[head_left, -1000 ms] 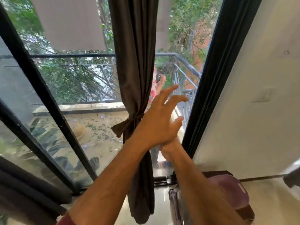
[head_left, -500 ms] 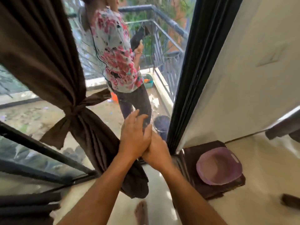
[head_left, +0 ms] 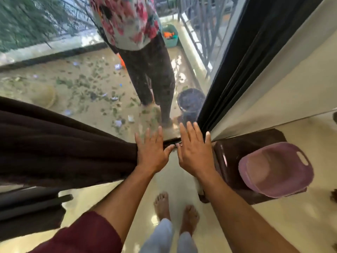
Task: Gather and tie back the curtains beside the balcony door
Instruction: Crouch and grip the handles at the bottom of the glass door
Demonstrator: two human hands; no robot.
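Your left hand [head_left: 152,154] and right hand [head_left: 194,152] hover spread flat and empty, the dark brown fabric curtain [head_left: 63,147] bunched just left of your left hand, so next check its tie.

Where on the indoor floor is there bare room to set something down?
Free: the glossy floor right of the right arm, in front of the brown stand, and the strip left of the bare feet below the curtain. Crowded: the stand, mostly taken by the purple basin.
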